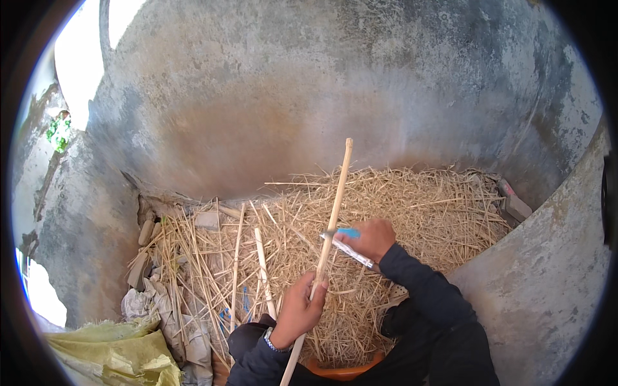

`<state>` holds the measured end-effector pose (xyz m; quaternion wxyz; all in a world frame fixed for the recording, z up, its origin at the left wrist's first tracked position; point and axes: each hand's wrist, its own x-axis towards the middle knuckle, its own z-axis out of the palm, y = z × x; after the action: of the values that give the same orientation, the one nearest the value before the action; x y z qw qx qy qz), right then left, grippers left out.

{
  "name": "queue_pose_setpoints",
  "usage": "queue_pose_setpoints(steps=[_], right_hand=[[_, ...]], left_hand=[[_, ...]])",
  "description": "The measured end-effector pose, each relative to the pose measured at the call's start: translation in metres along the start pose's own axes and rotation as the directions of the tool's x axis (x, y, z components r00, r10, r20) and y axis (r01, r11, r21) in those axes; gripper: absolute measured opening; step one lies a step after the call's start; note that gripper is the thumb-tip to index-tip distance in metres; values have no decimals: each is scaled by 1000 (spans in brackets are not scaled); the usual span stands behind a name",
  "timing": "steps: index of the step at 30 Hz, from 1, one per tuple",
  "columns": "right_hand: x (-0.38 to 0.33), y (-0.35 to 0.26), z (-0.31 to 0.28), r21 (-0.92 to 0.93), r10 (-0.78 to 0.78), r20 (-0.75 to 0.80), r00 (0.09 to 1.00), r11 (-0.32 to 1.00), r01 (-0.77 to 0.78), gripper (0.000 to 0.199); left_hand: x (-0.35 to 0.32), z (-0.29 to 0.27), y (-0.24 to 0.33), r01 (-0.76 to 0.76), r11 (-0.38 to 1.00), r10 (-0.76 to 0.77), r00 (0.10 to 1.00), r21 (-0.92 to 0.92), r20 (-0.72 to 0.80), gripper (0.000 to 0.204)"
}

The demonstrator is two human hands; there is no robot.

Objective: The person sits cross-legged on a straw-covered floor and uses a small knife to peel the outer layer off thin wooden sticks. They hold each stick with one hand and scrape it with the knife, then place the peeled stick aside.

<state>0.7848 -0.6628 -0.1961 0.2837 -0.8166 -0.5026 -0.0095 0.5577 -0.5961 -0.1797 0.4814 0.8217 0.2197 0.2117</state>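
My left hand (300, 305) is closed round a long pale wooden stick (338, 193), which slants up and away from the lower edge toward the back wall. Higher up, my right hand (373, 240) grips a small hand tool with a blue part and a silvery bar (354, 251). That tool lies against the stick, just above my left hand; its exact kind I cannot make out. Thin straw-like shavings (412, 212) are heaped thickly below and behind both hands. Another pale stick (263, 270) lies left of my left hand.
A stained concrete wall (290, 83) rises at the back, and another wall (547, 289) stands close on the right. Yellow-green sacking (122, 354) and crumpled grey cloth (161, 302) lie at lower left. An orange rim (346, 372) shows beneath me. Bricks (515, 204) sit in the far right corner.
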Motion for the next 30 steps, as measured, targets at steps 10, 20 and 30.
queue_pose_setpoints(steps=[10, 20, 30], right_hand=[[-7, 4, 8, -66, -88, -30, 996, 994, 86, 71], [-13, 5, 10, -39, -76, -19, 997, 996, 75, 69], [1, 30, 7, -55, 28, -56, 998, 998, -31, 76]], left_hand=[[-5, -11, 24, 46, 972, -58, 997, 231, 46, 17], [-12, -11, 29, 65, 961, -77, 996, 270, 36, 13], [-14, -8, 31, -24, 957, 8, 998, 289, 56, 13]])
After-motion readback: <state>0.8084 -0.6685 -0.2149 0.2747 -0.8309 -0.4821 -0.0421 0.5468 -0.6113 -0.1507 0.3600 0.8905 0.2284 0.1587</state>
